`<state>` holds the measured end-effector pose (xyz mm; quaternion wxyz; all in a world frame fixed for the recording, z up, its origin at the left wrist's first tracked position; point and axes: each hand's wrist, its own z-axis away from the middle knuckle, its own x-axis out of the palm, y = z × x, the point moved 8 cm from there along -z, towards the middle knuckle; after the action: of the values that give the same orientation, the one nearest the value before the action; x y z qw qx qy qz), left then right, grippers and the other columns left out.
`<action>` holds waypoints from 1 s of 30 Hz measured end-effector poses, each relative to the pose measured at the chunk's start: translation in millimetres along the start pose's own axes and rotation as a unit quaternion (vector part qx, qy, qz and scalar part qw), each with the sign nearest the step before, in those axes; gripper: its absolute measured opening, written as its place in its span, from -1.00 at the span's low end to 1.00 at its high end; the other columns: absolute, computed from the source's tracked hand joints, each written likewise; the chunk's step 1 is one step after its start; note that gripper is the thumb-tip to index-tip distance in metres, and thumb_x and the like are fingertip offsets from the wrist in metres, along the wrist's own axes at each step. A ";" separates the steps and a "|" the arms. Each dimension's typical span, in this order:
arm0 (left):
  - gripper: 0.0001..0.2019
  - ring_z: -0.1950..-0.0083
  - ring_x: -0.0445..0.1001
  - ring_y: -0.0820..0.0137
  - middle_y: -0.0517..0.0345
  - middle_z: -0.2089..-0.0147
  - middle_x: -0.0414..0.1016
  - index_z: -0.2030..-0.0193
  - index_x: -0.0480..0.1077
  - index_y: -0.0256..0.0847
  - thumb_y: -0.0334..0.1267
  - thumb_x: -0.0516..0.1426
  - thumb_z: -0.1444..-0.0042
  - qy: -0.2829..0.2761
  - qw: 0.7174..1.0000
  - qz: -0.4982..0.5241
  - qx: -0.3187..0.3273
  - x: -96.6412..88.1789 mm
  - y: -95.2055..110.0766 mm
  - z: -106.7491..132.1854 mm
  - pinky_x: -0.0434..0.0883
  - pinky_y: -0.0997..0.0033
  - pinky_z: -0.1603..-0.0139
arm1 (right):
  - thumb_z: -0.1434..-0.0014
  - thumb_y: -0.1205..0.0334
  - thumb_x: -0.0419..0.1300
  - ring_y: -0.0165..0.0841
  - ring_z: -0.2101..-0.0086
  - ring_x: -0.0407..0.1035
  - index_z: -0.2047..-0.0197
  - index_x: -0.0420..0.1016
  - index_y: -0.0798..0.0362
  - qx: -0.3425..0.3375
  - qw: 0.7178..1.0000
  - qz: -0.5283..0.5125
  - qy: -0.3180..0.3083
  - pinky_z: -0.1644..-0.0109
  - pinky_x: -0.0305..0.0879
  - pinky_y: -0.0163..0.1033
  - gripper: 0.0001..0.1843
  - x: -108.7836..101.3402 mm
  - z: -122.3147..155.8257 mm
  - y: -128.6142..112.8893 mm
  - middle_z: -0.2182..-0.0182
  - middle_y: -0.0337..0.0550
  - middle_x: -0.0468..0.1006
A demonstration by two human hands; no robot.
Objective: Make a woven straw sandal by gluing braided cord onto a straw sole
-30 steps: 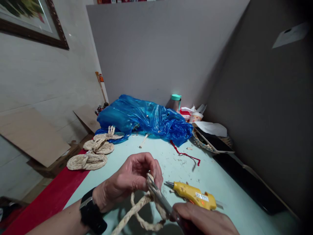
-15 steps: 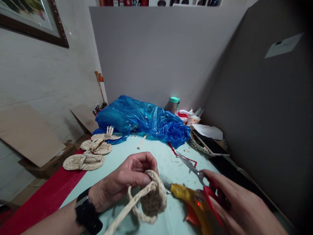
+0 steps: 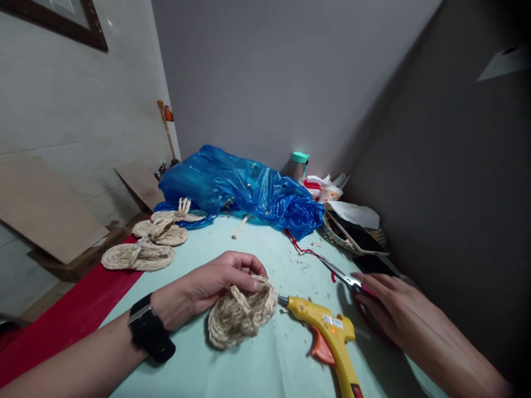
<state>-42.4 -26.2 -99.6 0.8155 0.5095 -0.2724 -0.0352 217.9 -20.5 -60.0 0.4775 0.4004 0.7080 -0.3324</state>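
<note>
Between the thumb and fingers of my left hand [image 3: 226,282] is a small braided straw sandal [image 3: 240,318], its sole tilted up from the pale green table cover. My right hand [image 3: 394,307] is at the red-handled scissors [image 3: 346,276], its fingers over the handles and partly hiding them. The scissors lie low over the cover, blades pointing away to the left. A yellow glue gun [image 3: 321,320] with an orange trigger lies between my hands, its nozzle close to the sandal. A small light on it glows orange.
Several straw sandals [image 3: 139,256] lie at the left on a red strip [image 3: 89,298]. A crumpled blue plastic bag [image 3: 232,185] spans the back. Behind on the right are a lidded bottle [image 3: 298,166], a paper cup [image 3: 331,193] and a basket with a phone [image 3: 363,235]. Red cord [image 3: 296,243] trails near the scissors.
My right hand has moved the scissors right and down, away from over the glue gun. The sandal has turned in my left hand, and the long braided strand no longer shows.
</note>
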 end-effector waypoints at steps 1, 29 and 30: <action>-0.77 0.46 0.49 0.43 0.11 0.43 0.52 0.34 0.48 -0.32 -0.48 0.31 0.22 0.004 1.000 -0.007 -0.003 -1.5 -1.3 -1.4 0.36 0.50 0.43 | -0.32 0.12 -0.02 -0.23 0.25 0.52 0.05 0.56 0.00 -0.015 1.000 -0.020 -0.015 0.24 0.47 -0.22 -0.65 -4.1 -5.8 -13.8 0.16 0.00 0.58; -0.89 0.15 0.44 0.32 0.14 0.22 0.53 0.24 0.50 -0.25 -0.33 0.15 -0.13 0.095 0.903 -0.398 0.133 -2.3 40.5 8.1 0.31 0.36 0.11 | -0.38 0.35 0.01 -0.43 0.38 0.31 0.20 0.43 0.04 -0.173 0.919 -0.293 -0.199 0.27 0.18 -0.31 -0.82 24.6 -48.2 -158.3 0.32 -0.25 0.43; -0.90 0.15 0.44 0.33 0.16 0.22 0.54 0.24 0.51 -0.23 -0.33 0.16 -0.13 0.108 0.886 -0.427 0.144 -1.5 45.4 13.0 0.30 0.37 0.11 | -0.38 0.35 0.01 -0.43 0.40 0.29 0.22 0.42 0.05 -0.170 0.924 -0.280 -0.198 0.29 0.16 -0.31 -0.82 25.5 -48.0 -157.7 0.33 -0.25 0.42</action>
<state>-59.9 -14.5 -57.3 0.6638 0.6890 0.0595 -0.2849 53.1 -45.5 -54.5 0.5567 0.0248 0.7280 -0.3994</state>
